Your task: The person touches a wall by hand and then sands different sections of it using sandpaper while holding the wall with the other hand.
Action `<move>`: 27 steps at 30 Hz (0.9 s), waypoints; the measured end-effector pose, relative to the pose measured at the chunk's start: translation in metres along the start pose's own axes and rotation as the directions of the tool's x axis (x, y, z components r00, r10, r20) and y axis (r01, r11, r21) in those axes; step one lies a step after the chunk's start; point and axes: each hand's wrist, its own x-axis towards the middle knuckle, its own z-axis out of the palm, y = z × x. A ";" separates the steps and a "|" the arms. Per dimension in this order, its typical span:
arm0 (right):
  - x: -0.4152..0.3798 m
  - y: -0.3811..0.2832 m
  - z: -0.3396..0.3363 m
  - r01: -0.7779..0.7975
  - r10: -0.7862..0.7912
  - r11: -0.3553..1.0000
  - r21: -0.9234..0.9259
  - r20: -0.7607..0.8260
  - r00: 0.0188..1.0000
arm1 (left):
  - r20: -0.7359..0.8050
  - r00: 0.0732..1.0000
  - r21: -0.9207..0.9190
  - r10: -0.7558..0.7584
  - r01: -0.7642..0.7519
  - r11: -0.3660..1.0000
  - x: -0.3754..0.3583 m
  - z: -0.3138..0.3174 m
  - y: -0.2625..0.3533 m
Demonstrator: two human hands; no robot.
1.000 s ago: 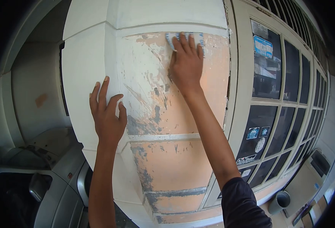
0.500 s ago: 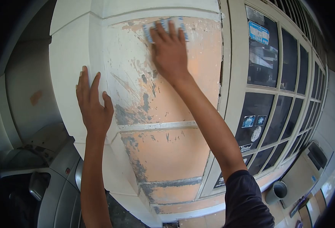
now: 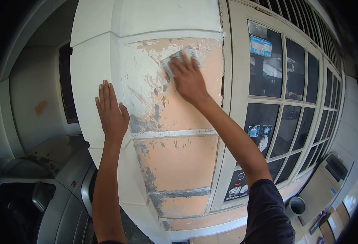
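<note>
Sheet: on panel, under right fingers; lower than half a second ago, now a little below the top edge.
Right hand: fingers spread flat over sheet, thumb hidden.
Left hand: apart from right, empty, fingers nearer together than before; by pillar, firm contact cannot be told.
Upshot: sheet now covers patchy white-and-peach paint; panel's top strip uncovered.

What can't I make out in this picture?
All in the head view:
Sheet, underside: hidden, facing the wall; print blurred.
Right hand, palm: hidden by its own back.
Left hand, palm: turned away; contact unclear.
Car, remainder: cut off by bottom edge and dark rim.
</note>
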 end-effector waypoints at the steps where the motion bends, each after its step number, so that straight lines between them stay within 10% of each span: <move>1: -0.001 0.024 -0.009 -0.116 0.114 0.992 -0.058 -0.047 0.992 | 0.010 1.000 0.007 -0.006 0.006 1.000 0.001 0.000 0.000; 4: 0.003 0.048 -0.018 -0.283 0.284 0.959 0.021 -0.107 0.953 | 0.019 1.000 0.023 -0.023 0.023 0.999 0.002 -0.001 0.001; 10: -0.032 -0.004 -0.010 0.125 -0.132 0.988 0.092 0.074 0.989 | 0.025 1.000 -0.004 -0.010 0.010 1.000 -0.001 -0.003 0.000; 14: 0.013 0.065 -0.016 -0.294 0.290 0.956 0.010 -0.201 0.936 | -0.005 1.000 -0.005 -0.007 0.007 1.000 0.001 -0.001 -0.001; 20: -0.010 0.003 -0.005 0.064 -0.064 0.991 0.122 -0.004 0.998 | 0.013 1.000 -0.015 -0.014 0.014 1.000 -0.002 -0.003 0.001; 24: 0.022 0.050 -0.014 -0.248 0.248 0.968 0.025 -0.186 0.951 | 0.010 1.000 -0.007 -0.027 0.027 1.000 -0.001 -0.001 -0.002; 27: 0.017 0.016 -0.003 -0.101 0.107 0.993 0.061 -0.094 0.990 | 0.010 1.000 -0.026 -0.022 0.022 0.999 -0.001 -0.003 -0.001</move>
